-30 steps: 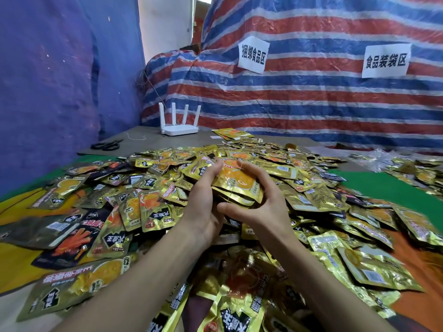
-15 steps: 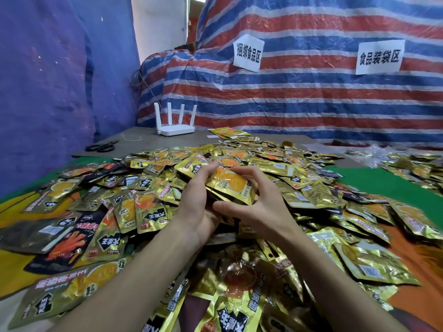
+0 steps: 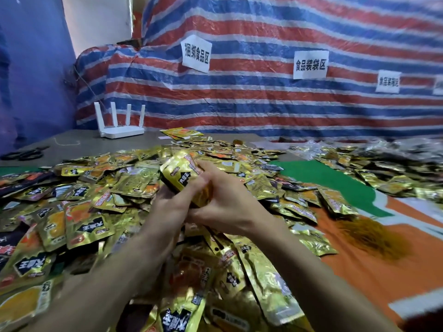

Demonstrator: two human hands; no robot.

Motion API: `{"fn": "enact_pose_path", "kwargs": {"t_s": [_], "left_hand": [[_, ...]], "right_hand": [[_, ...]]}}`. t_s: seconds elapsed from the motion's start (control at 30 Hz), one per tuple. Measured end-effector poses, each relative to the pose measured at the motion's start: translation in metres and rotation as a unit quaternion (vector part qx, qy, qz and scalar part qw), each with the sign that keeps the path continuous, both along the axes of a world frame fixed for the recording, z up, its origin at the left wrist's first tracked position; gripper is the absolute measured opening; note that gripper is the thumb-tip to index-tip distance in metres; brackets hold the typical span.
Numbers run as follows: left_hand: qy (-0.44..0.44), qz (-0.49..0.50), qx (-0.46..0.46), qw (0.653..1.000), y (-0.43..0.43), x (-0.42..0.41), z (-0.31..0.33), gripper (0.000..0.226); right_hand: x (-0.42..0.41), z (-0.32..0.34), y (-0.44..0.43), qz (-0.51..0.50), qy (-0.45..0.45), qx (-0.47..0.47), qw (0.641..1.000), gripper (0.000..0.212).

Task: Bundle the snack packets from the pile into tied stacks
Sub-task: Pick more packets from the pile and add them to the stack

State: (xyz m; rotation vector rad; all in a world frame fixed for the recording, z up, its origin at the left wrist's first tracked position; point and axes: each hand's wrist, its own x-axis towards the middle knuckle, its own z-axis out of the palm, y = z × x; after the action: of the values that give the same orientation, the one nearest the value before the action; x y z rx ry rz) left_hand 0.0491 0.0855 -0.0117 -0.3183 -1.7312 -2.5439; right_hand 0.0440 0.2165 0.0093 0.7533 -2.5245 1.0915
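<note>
— Well, start big: what fills the view?

— A red, white and blue striped tarp (image 3: pixel 263 104) hangs across the far side. Below it is the surface (image 3: pixel 79 142), mostly buried under a pile of gold snack packets (image 3: pixel 91 202) that spreads from near left to far right.

— And the hands?

— Both meet at the centre, above the pile. The left hand (image 3: pixel 171 207) has its grip clamped on the lower part of a small stack of packets (image 3: pixel 181 172). The right hand (image 3: pixel 230 207) curls its grip round the stack's right edge. The stack is held tilted.

— Tied?

— No tie shows on it.

— What could go wrong?

— The foil looks slick to me. If either grip loosens while the edges are being squared, the packets could fan out and slide back into the pile. The orange-brown heap (image 3: pixel 374 236) at right, possibly rubber bands, lies well apart. One hand would have to let go to reach it, and that's when a spill seems likeliest.
</note>
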Motion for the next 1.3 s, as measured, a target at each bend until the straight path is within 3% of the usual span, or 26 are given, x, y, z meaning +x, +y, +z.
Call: {"fn": "enact_pose_path", "kwargs": {"t_s": [0.07, 0.17, 0.27, 0.37, 0.43, 0.53, 0.93, 1.2, 1.3], "left_hand": [[0.012, -0.028, -0.057, 0.998, 0.003, 0.002, -0.003, 0.044], [0.03, -0.016, -0.179, 0.983, 0.001, 0.002, -0.009, 0.077], [0.095, 0.005, -0.261, 0.961, 0.001, 0.005, -0.012, 0.06], [0.169, 0.052, -0.328, 0.928, 0.001, 0.006, -0.016, 0.033], [0.203, 0.065, -0.358, 0.909, 0.0, 0.006, -0.018, 0.027], [0.238, 0.069, -0.385, 0.889, -0.001, 0.004, -0.019, 0.022], [0.3, 0.086, -0.412, 0.856, -0.007, -0.003, -0.024, 0.011], [0.291, 0.089, -0.464, 0.832, -0.007, -0.004, -0.026, 0.023], [0.271, 0.095, -0.485, 0.826, -0.008, -0.006, -0.025, 0.019]], "right_hand": [[0.006, 0.005, 0.015, -0.045, 0.011, 0.001, 0.999, 0.07], [0.002, 0.015, 0.054, -0.18, 0.007, -0.005, 0.984, 0.066], [-0.009, 0.02, 0.108, -0.34, -0.057, 0.015, 0.939, 0.063], [-0.021, 0.016, 0.162, -0.471, -0.138, 0.063, 0.869, 0.068], [-0.025, 0.007, 0.187, -0.52, -0.161, 0.106, 0.832, 0.056], [-0.03, -0.012, 0.203, -0.525, -0.181, 0.124, 0.822, 0.036], [-0.074, -0.022, 0.218, -0.531, -0.198, 0.058, 0.822, 0.027], [-0.085, -0.033, 0.213, -0.498, -0.195, 0.075, 0.842, 0.031], [-0.078, -0.028, 0.204, -0.515, -0.221, 0.114, 0.82, 0.042]]}}
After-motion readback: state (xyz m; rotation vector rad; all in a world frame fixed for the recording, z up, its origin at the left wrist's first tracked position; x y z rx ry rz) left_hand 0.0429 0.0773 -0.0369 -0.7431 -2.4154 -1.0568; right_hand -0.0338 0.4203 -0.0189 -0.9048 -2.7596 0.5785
